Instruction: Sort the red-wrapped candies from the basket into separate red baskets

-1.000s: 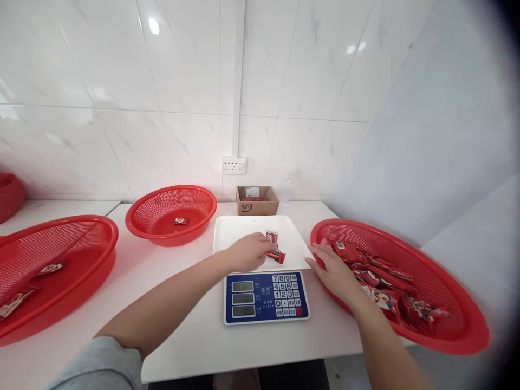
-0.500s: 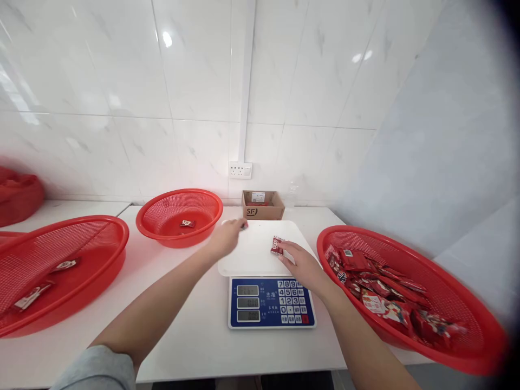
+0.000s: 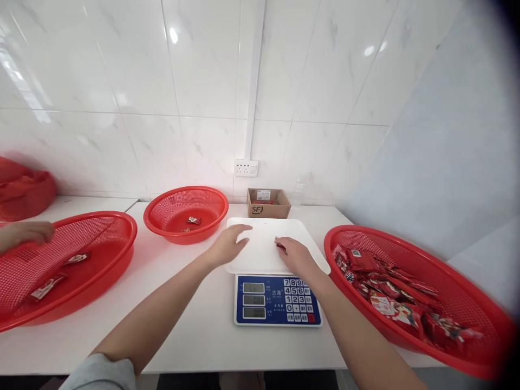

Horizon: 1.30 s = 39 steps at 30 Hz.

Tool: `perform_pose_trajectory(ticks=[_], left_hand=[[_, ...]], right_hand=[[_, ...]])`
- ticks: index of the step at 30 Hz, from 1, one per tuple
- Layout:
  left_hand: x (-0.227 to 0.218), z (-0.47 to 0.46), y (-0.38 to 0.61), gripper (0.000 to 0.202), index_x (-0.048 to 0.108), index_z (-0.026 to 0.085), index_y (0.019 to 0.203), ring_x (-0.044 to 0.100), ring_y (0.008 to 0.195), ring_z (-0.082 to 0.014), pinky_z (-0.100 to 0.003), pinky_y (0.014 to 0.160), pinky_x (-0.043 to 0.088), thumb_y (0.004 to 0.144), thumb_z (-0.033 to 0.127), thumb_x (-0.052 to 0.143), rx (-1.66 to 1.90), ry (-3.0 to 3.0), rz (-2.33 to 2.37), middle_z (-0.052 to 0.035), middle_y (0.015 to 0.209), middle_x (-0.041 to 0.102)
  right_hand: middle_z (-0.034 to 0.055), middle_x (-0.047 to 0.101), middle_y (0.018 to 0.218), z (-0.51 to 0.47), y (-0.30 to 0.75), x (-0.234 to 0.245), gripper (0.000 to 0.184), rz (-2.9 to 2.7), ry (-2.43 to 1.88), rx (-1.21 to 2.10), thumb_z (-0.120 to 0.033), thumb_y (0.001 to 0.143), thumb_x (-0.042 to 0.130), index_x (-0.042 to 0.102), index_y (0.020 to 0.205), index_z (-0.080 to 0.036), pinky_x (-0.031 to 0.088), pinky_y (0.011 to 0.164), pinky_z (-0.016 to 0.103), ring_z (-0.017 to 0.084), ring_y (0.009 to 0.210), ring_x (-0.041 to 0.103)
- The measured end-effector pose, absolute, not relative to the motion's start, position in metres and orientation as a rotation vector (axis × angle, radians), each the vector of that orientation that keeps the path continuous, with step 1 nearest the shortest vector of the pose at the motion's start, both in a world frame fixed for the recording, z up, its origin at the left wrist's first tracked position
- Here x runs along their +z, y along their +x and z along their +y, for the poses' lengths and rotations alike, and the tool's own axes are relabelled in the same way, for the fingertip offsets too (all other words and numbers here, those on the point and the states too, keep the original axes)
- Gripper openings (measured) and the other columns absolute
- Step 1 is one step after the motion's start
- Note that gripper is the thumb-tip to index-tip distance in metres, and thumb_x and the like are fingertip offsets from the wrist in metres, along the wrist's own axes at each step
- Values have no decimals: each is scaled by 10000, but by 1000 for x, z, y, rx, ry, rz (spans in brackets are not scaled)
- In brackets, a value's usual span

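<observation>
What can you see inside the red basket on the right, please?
Red packets lie piled in the basket, at least one with pale printing. The upper packets overlap, so whatever lies beneath them cannot be seen.

The right hand point(image 3: 296, 254) hides most of a small red packet point(image 3: 280, 247). Another person's hand point(image 3: 28, 233) is cut off at the left edge, and so is the big basket point(image 3: 108, 275) near it. The screens point(image 3: 254, 300) on the scale point(image 3: 280, 303) are too blurry to read. The box front point(image 3: 268, 210) hides some red stuff point(image 3: 267, 202).
</observation>
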<state>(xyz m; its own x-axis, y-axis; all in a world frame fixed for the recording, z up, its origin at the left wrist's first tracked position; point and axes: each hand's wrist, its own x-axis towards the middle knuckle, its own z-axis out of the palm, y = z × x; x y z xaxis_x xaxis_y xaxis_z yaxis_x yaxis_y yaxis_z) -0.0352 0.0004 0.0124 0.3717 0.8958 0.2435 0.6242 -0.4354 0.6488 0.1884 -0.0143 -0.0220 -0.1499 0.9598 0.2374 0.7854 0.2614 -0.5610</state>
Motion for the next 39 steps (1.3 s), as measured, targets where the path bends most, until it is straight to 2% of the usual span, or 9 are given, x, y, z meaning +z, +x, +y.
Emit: perform_pose_trajectory(ticks=[3,7,11,15,18,25,31,36,39], left_hand=[[9,-19,-10,375,520,214,1232,546,1138,-194,-330,975,428,865,293,499,822,2084,1155,-66,1272,585],[8,-36,5,326,560,157,1094,623,816,-145,-274,724,512,896,384,435,832,1874,965,-71,958,672],[4,-48,7,260,576,153,928,542,694,-114,-242,633,451,822,390,558,1001,1519,871,-16,769,610],[1,-55,4,279,580,177,931,534,741,-124,-250,651,436,799,422,586,1025,1474,883,-9,809,603],[1,-59,1,318,567,178,947,544,739,-127,-259,650,447,782,446,605,910,1431,850,-11,828,598],[1,-51,-16,255,578,169,830,524,619,-110,-234,587,437,783,420,578,1126,1644,1060,4,697,592],[11,7,-83,278,552,181,985,564,718,-180,-322,677,462,810,393,509,1441,1669,1630,-54,848,637],[9,33,-126,392,560,149,1115,498,1093,-364,-535,910,364,762,321,566,1388,1761,1912,-175,1102,612],[-6,20,-121,413,546,154,1166,423,1202,-355,-522,983,321,796,338,530,1393,1856,1908,-174,1206,569]], right_hand=[[67,689,995,-29,181,-12,307,-1730,-1383,740,-306,886,398,537,1137,-195,524,836,385,189,875,661],[24,694,827,-52,174,-2,436,-1336,-1100,1115,-468,794,569,519,1131,-195,551,759,367,169,735,664],[23,671,767,-64,171,-1,444,-1321,-1165,1093,-533,739,625,587,998,-175,539,652,310,151,674,632],[1,604,615,-67,168,-3,396,-1407,-1225,1017,-582,731,592,538,706,-191,439,474,250,128,550,538],[-14,574,572,-70,163,-3,392,-1471,-1262,914,-562,759,563,466,622,-208,414,498,256,120,528,498],[0,589,647,-79,163,-5,344,-1574,-1265,954,-532,814,508,580,844,-197,440,542,259,141,603,540],[32,643,711,-91,204,-6,345,-1579,-1429,751,-518,822,491,616,869,-199,474,610,276,168,672,598],[52,697,828,-100,258,-1,302,-1556,-1667,402,-463,800,479,635,870,-213,488,675,303,203,740,637],[59,707,938,-104,294,4,312,-1563,-1991,203,-429,831,429,634,951,-226,478,696,330,231,793,646]])
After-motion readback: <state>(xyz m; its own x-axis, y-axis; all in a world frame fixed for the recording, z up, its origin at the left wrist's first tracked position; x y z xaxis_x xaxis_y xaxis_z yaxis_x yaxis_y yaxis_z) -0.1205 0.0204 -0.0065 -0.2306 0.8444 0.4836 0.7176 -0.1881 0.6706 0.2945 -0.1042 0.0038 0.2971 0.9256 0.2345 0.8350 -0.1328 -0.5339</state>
